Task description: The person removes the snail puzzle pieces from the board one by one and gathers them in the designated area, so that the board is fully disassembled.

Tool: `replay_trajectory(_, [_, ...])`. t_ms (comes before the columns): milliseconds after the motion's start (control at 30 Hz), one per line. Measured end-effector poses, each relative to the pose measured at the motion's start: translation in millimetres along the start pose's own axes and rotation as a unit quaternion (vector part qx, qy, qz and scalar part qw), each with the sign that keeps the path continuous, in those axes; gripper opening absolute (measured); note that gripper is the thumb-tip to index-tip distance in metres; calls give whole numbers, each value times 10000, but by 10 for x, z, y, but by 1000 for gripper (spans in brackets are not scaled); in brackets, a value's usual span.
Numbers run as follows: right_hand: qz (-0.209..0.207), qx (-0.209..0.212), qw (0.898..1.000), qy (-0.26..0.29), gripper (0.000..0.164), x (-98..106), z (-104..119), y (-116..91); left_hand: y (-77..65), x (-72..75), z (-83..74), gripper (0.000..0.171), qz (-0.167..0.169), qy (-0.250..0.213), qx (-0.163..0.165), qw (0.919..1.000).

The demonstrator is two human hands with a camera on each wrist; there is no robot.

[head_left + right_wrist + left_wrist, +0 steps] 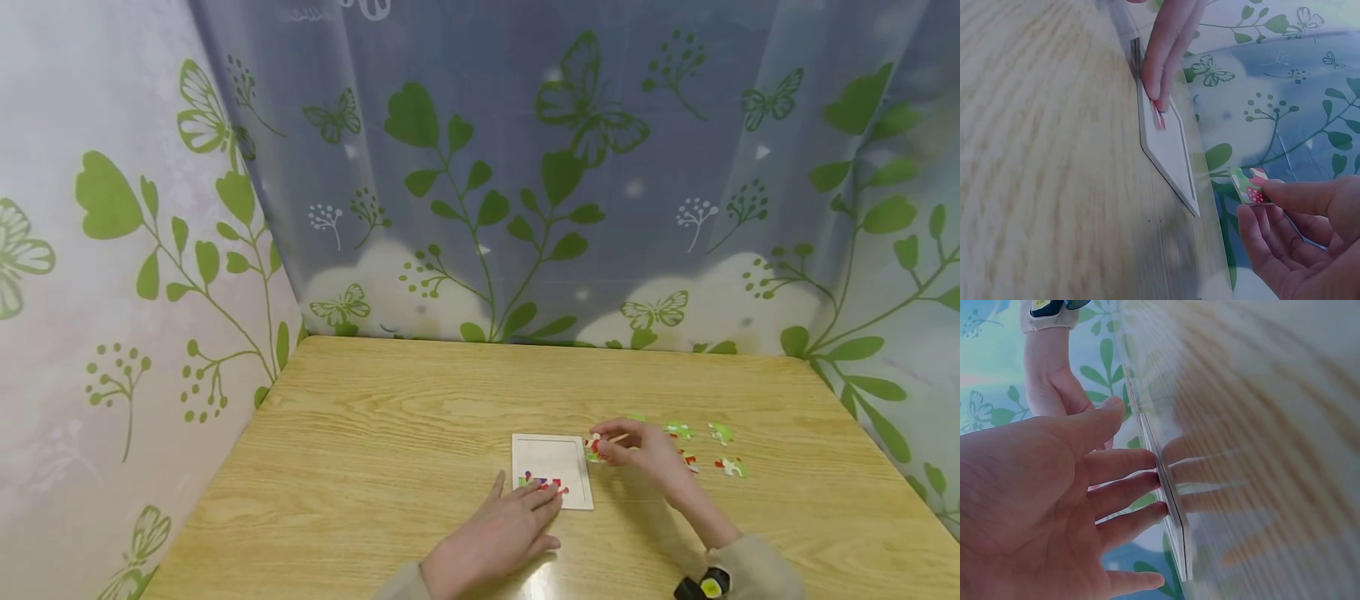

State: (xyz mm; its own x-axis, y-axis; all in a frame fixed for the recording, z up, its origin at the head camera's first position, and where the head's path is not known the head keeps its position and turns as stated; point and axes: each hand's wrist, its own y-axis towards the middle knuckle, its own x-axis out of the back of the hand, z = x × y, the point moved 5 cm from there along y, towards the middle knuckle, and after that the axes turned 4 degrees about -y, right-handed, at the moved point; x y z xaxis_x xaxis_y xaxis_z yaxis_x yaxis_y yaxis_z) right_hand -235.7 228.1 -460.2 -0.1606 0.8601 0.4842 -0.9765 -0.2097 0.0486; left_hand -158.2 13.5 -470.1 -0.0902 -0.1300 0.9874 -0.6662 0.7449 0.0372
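A white puzzle board (551, 454) with a raised border lies on the table, with several joined colourful pieces (542, 483) along its near edge. My left hand (510, 529) rests over those pieces, fingers straight and spread, fingertips on the board; the left wrist view shows the fingertips at the board's edge (1175, 512). My right hand (641, 450) pinches a puzzle piece (1250, 185) between thumb and fingers, just off the board's right side. That piece is green, red and white, with a dotted red patch, and is held above the table in the right wrist view.
Several loose puzzle pieces lie right of the board, among them a green one (721, 432) and a green-and-white one (730, 467). The right forearm partly covers others. Printed curtains (487, 167) stand behind the wooden table (360, 467) and at both sides.
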Motion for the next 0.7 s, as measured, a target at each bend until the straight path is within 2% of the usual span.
replay_trajectory(300, [-116,-111,9998,-97,34,170,-23,-33,-3,-1,0,53,19,-77,10,10000])
replay_trajectory(700, [-219,-420,9988,-103,37,378,-173,-206,-1,-3,2,54,95,-44,63,9999])
